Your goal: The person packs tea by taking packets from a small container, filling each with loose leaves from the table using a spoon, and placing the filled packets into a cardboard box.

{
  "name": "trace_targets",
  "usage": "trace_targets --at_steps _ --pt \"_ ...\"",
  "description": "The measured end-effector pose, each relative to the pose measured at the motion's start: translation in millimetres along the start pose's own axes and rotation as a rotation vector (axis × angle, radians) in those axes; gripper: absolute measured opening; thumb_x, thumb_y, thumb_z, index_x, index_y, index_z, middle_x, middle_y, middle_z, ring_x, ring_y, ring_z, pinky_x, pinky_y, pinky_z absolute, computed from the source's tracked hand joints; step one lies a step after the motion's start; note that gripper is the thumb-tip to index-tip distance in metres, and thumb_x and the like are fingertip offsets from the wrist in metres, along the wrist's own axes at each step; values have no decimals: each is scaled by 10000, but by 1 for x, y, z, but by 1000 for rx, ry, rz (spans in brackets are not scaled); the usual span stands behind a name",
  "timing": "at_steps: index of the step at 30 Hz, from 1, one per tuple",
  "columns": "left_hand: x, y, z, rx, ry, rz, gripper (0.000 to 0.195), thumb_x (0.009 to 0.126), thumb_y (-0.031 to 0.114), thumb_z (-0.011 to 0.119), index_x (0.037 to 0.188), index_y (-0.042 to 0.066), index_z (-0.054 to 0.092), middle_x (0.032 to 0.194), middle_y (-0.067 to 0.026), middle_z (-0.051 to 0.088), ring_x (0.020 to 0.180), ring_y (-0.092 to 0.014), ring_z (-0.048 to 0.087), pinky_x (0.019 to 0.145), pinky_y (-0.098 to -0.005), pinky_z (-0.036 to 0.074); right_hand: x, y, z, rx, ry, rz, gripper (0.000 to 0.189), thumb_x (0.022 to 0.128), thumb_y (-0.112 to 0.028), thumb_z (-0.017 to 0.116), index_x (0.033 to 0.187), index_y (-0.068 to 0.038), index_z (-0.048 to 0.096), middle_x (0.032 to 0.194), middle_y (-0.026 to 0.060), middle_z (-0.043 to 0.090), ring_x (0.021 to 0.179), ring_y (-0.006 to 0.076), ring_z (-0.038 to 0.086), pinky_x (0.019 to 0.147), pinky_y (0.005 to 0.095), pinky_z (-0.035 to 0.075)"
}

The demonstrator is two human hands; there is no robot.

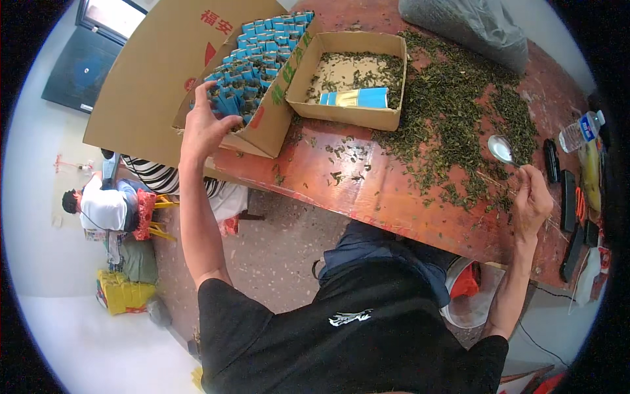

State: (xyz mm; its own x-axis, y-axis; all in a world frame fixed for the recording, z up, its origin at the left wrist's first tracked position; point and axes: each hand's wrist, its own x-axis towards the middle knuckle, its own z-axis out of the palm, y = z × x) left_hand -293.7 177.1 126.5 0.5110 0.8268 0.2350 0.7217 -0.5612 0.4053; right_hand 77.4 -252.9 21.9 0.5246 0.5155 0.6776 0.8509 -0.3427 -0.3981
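At the near end of a long cardboard box [275, 125], my left hand [204, 125] has thumb and forefinger spread over several upright blue packets [256, 54] with open tops. Whether a fingertip touches a packet, I cannot tell. My right hand [531, 199] grips the handle of a metal spoon [501, 148], its bowl over loose dried leaves [443, 118] that look like tea. Between my hands stands a shallow cardboard box [344, 118]. Inside it, flat blue-and-gold packets [355, 98] lie among scattered leaves.
A clear plastic bag [472, 34] of dark contents rests at the table's far edge. A water bottle [582, 132] and black tools [568, 199] line the right side. A large cardboard panel [147, 93] rises at left. Below the table is a bucket [465, 315]; a seated person [106, 207] is beyond.
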Motion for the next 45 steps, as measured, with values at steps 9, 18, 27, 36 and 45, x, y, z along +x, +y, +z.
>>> trace_targets --at_steps 9,18,27,36,45 --pt "13 3 -1 67 -181 -81 806 710 96 855 1429 116 493 1217 -254 688 1086 -323 699 927 -419 553 -7 4 7 -24 1 -1 70 966 -49 672 1023 -18 698 865 156 709 721 298 685 653 368 523" --pt "12 -4 4 -83 -154 -76 812 726 38 830 1458 95 483 1305 -279 641 1095 -316 700 869 -392 591 -11 7 11 -52 -6 -23 82 993 -32 642 1057 0 681 834 128 708 731 199 695 652 311 517" --pt "9 -4 2 -132 -121 -112 755 780 23 816 1458 74 486 1284 -252 657 1061 -275 718 862 -378 592 -13 8 13 -15 -31 33 70 950 -28 687 1013 -1 700 901 169 721 745 299 701 662 362 536" --pt "8 -15 -2 -162 -94 -69 695 811 26 800 1436 57 499 1247 -212 684 1045 -236 719 875 -340 579 -13 9 13 4 -12 1 71 937 -4 692 1005 9 702 891 161 723 736 280 703 657 346 537" --pt "-2 72 5 -215 37 236 500 821 86 777 1290 28 615 1099 -159 749 921 -222 745 815 -348 587 -9 6 13 4 -31 25 79 918 9 697 997 5 700 882 158 721 737 280 709 656 345 538"
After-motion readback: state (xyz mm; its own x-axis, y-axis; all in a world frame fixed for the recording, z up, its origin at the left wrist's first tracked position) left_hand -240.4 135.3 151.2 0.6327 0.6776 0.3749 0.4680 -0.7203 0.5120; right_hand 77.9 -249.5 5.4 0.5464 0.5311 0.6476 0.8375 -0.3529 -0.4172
